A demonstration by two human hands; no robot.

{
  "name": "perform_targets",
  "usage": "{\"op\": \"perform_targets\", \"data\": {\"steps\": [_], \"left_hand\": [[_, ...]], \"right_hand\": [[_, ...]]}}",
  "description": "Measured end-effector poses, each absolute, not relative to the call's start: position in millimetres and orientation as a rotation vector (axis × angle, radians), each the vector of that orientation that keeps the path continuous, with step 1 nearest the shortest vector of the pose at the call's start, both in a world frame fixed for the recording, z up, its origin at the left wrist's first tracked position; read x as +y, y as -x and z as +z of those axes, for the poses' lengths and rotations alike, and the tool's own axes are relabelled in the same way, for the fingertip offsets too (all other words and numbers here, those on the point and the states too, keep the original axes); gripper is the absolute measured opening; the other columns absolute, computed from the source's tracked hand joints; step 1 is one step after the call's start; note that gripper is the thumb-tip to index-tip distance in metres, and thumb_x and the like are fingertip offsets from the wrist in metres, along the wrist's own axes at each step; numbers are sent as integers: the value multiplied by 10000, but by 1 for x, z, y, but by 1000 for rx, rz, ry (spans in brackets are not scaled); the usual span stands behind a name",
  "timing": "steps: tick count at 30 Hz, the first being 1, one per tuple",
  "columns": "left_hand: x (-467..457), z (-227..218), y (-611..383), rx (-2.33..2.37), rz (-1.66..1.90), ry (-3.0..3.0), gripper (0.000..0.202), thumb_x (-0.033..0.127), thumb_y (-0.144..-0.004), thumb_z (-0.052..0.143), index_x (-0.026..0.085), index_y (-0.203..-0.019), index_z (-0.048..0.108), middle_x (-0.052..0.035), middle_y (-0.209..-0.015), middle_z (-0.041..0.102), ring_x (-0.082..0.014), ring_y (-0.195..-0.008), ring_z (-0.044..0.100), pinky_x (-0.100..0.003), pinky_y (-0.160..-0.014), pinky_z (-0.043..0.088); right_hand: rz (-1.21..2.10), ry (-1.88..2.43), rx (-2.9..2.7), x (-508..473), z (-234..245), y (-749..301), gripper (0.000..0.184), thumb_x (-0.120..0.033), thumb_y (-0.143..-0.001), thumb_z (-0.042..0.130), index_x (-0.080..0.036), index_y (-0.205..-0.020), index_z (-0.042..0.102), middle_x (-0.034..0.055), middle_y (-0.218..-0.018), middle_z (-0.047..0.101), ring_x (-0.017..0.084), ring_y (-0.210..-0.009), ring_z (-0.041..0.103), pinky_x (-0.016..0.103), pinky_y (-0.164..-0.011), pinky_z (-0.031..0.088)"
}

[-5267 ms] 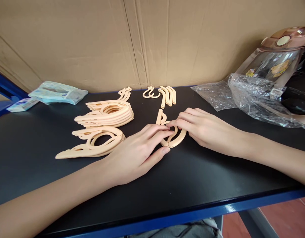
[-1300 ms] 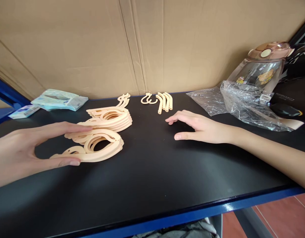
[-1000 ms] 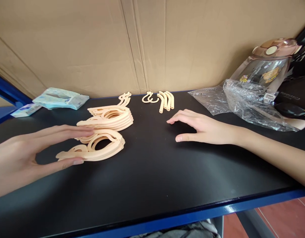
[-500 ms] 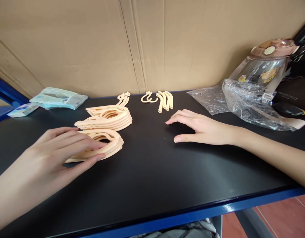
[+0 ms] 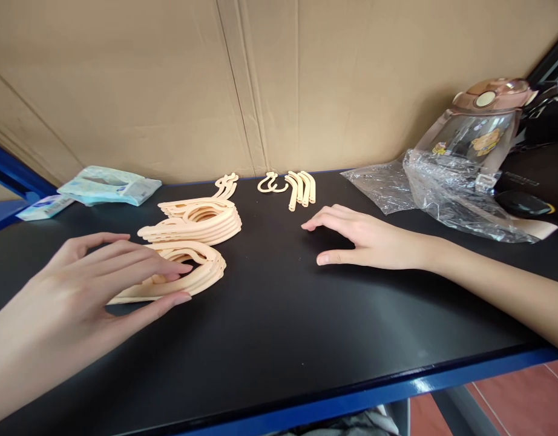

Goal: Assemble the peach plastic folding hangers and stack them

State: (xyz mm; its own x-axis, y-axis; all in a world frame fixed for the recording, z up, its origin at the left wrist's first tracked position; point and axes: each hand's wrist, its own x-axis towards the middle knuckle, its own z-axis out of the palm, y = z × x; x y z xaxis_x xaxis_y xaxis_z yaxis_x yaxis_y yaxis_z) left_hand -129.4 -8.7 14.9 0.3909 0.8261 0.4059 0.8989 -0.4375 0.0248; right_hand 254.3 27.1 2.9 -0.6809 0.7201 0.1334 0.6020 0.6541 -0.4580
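Two stacks of peach plastic hanger-shaped pieces lie on the black table (image 5: pixel 306 339). My left hand (image 5: pixel 88 284) rests on the near stack (image 5: pixel 206 272), fingers stretched over its top and thumb along its front edge, covering its left half. The far stack (image 5: pixel 201 221) sits just behind, untouched. My right hand (image 5: pixel 370 242) lies on the bare tabletop with fingers spread and nothing in it. Beyond it lie small peach hooks (image 5: pixel 270 183) and a few curved peach tube pieces (image 5: pixel 302 185).
A crumpled clear plastic bag (image 5: pixel 437 194) and a clear bottle with a brown lid (image 5: pixel 483 121) stand at the right, beside a black item (image 5: pixel 533 181). Pale blue tissue packs (image 5: pixel 111 184) lie at the back left. A cardboard wall (image 5: pixel 170 91) closes the back.
My left hand has slid right from the near stack's left end onto its top. My right hand has stayed put. The piece both hands held at the middle 5.3 s ago has gone from there.
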Motion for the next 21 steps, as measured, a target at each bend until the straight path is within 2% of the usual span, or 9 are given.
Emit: {"op": "perform_targets", "data": {"steps": [4, 7, 10, 14, 19, 21], "left_hand": [[-3, 38, 116, -1261, -580, 2491, 195, 504, -863, 515, 404, -919, 673, 81, -936, 746, -251, -881, 677, -415, -988, 390], [16, 61, 98, -1224, -452, 2410, 396, 589, -890, 401, 306, -857, 675, 18, -899, 733, -265, -865, 658, -423, -925, 399], [47, 84, 75, -1431, -182, 2361, 557, 648, -841, 295, 260, -889, 692, -25, -913, 732, -292, -873, 654, -460, -907, 408], [95, 101, 52, -1850, 198, 2283, 615, 654, -867, 306, 219, -1093, 677, -98, -968, 721, -322, -873, 636, -401, -739, 458], [144, 96, 43, -1817, 262, 2425, 678, 667, -875, 330, 122, -1055, 691, -151, -1091, 698, -287, -937, 631, -336, -754, 454], [161, 91, 41, -1823, 273, 2471, 682, 687, -835, 387, 98, -968, 706, -184, -1054, 702, -288, -909, 641, -336, -746, 455]], "right_hand": [[585, 1063, -2562, 26, 4, -252, 614, -632, -904, 516, -185, -1325, 518, 85, -1262, 572, 251, -1185, 473, 420, -1019, 391], [595, 1061, -2556, 26, 5, -250, 614, -630, -906, 514, -179, -1323, 521, 86, -1259, 574, 250, -1185, 473, 420, -1020, 394], [607, 1076, -2550, 26, 6, -249, 613, -629, -908, 510, -182, -1327, 520, 92, -1257, 576, 259, -1180, 479, 432, -1019, 395], [608, 1075, -2556, 25, 7, -248, 608, -629, -911, 503, -194, -1335, 516, 95, -1269, 572, 272, -1184, 479, 449, -1017, 397], [597, 1061, -2566, 24, 7, -249, 573, -589, -923, 513, -195, -1339, 514, 93, -1250, 584, 277, -1171, 488, 456, -1003, 414], [590, 1051, -2571, 24, 6, -249, 549, -572, -928, 516, -205, -1335, 517, 93, -1248, 585, 280, -1165, 491, 461, -995, 421]]}}
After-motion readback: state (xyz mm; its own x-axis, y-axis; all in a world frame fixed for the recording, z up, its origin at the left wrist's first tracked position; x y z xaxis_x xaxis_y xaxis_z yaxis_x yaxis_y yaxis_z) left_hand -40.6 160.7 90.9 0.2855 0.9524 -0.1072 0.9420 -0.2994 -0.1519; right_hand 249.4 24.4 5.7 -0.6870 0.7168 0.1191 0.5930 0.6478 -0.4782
